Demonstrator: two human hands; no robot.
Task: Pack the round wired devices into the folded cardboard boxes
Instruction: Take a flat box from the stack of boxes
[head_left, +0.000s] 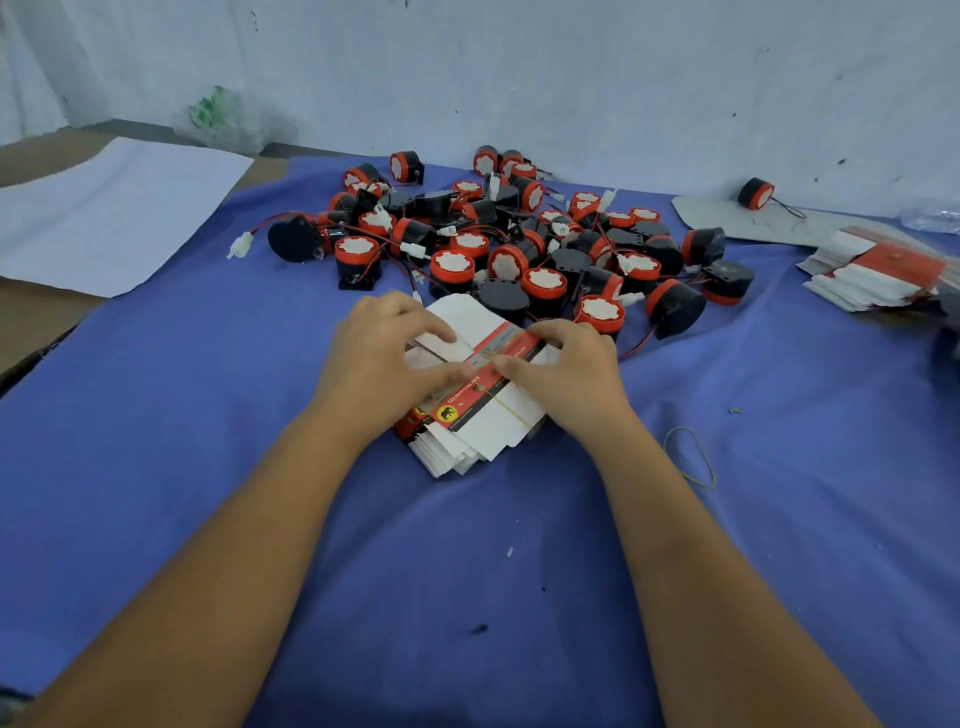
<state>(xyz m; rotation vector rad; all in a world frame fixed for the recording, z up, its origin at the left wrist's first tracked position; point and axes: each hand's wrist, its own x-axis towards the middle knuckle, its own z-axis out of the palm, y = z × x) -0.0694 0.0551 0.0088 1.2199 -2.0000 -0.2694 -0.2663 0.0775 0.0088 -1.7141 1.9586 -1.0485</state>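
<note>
A stack of flat folded cardboard boxes (488, 421), white with a red printed band, lies on the blue cloth, bound by a thin rubber band. My left hand (387, 353) rests on the stack's left side, with thumb and fingers pinching at the top box. My right hand (566, 364) presses on the right side, its fingers curled over the red band. Behind the stack lies a pile of several round black-and-red wired devices (519, 244) with white connectors.
A second stack of flat boxes (883, 275) lies at the right edge. One lone device (756, 193) sits on a grey sheet near the wall. A loose rubber band (693, 457) lies right of my right arm. White paper (104, 218) covers the far left.
</note>
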